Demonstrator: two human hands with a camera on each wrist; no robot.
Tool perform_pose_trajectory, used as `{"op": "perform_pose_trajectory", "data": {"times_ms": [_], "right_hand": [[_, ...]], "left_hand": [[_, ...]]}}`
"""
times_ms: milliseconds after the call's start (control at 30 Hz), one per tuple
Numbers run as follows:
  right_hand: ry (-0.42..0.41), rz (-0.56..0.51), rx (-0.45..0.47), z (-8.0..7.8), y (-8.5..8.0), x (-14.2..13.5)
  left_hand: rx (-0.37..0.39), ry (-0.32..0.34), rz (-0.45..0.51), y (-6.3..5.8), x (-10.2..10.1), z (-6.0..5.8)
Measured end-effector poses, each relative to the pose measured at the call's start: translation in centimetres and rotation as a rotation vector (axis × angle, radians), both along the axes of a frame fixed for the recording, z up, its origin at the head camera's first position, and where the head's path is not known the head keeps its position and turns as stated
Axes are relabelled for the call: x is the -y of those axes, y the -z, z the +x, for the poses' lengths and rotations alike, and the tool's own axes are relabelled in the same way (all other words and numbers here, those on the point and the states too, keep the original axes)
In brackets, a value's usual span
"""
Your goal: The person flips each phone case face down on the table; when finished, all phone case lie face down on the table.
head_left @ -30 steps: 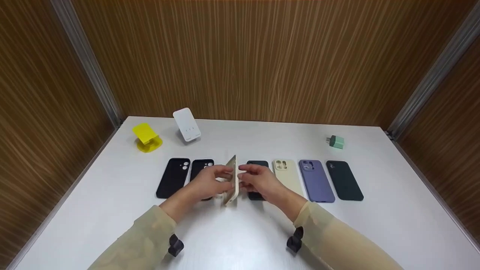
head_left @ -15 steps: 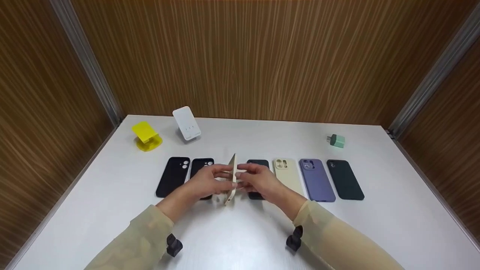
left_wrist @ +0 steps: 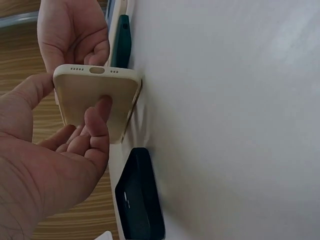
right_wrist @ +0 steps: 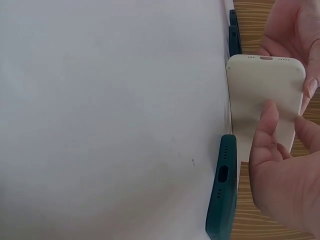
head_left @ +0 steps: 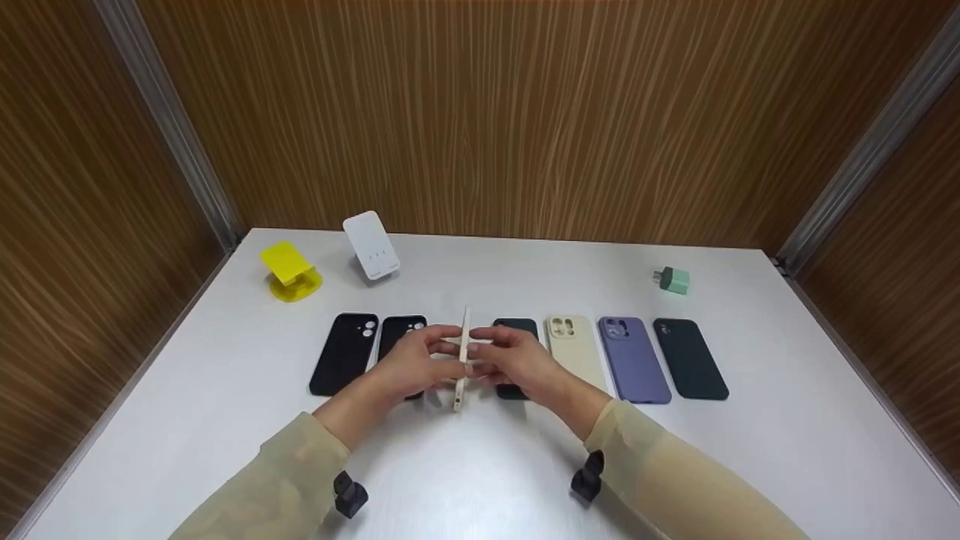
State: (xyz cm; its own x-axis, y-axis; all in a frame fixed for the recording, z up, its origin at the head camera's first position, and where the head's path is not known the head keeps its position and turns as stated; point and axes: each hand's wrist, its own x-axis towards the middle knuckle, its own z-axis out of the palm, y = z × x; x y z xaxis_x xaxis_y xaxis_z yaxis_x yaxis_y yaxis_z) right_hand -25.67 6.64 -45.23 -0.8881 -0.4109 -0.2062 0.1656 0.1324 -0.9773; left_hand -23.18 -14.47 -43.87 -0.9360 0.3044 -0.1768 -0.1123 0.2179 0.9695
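Note:
A cream phone case point(head_left: 459, 394) stands on its long edge mid-table, nearly edge-on in the head view. My left hand point(head_left: 411, 361) holds it from the left, thumb at the upper edge and a fingertip against the inner face point(left_wrist: 82, 92), as the left wrist view shows. From the other side my right hand point(head_left: 529, 364) grips it, with one finger on the smooth back point(right_wrist: 250, 85). Its port cutout faces me. Left of it lie two black phone cases, one point(head_left: 345, 356) in full view and one point(head_left: 394, 337) partly behind my left hand. A dark case point(head_left: 514, 392) lies partly under my right hand.
Farther right in the row are another cream case point(head_left: 577, 356), a purple case point(head_left: 636, 364) and a dark green case point(head_left: 690, 360). Behind stand a yellow stand point(head_left: 291, 271), a white phone-shaped stand point(head_left: 373, 247) and a green charger plug point(head_left: 673, 280). Wood-grain panels point(head_left: 480, 120) enclose the table.
The cream case has turned from a slant to nearly edge-on, and its top has shifted slightly left. My left thumb has come onto its edge. The other cases have stayed put.

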Motion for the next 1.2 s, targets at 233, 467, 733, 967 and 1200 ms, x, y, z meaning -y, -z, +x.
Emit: {"op": "perform_pose_trajectory", "data": {"times_ms": [233, 467, 733, 967, 1200], "right_hand": [[-0.016, 0.012, -0.015, -0.16, -0.02, -0.05], [-0.019, 0.054, -0.067, -0.05, -0.28, -0.12], [0.072, 0.179, -0.168, -0.13, -0.24, -0.18], [0.107, 0.155, -0.175, -0.33, -0.32, -0.33], [0.166, 0.139, -0.171, -0.32, -0.66, -0.42]], "left_hand": [[0.023, -0.029, 0.071, -0.14, 0.00, 0.23], [0.058, -0.060, 0.143, -0.37, 0.21, 0.49], [0.050, -0.090, 0.257, -0.69, 0.29, 0.43], [0.049, -0.099, 0.323, -0.74, 0.43, 0.48], [0.015, -0.139, 0.323, -0.28, 0.35, 0.51]]}}
